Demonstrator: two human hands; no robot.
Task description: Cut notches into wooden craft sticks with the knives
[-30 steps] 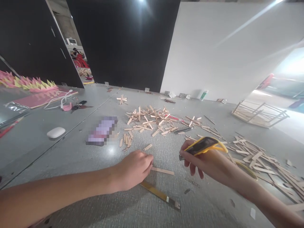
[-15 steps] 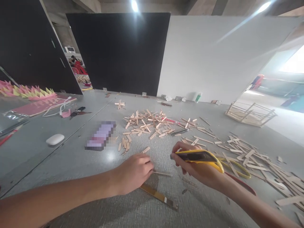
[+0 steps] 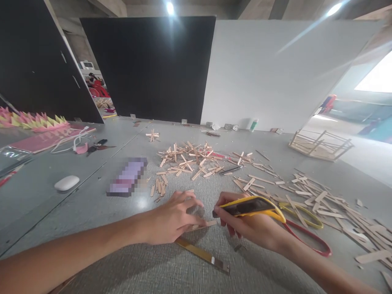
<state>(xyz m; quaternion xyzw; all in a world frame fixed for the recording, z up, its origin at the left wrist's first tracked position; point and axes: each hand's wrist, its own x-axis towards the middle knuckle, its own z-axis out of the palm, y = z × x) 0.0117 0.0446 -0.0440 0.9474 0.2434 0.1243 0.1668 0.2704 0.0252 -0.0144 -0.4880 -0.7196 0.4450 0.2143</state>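
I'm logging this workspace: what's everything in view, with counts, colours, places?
Flat wooden sticks: many, tan, centre and right
Handled tool: one, yellow-black, lower right
Flat strip: one, brassy, bottom centre
Rounded loops: two, yellow and red, right
Slim rod: one, black, centre
Pixelated slab: one, purple, left
Rounded case: one, white, left
Small oddments: several, mixed, left
Spiky paper strip: one, pink-yellow, left
Stick frame: one, tan, right
Small tube: one, green-white, back
Upright panels: three, black and white, back
Left hand: one, bare, at stick
Right hand: one, bare, holding tool
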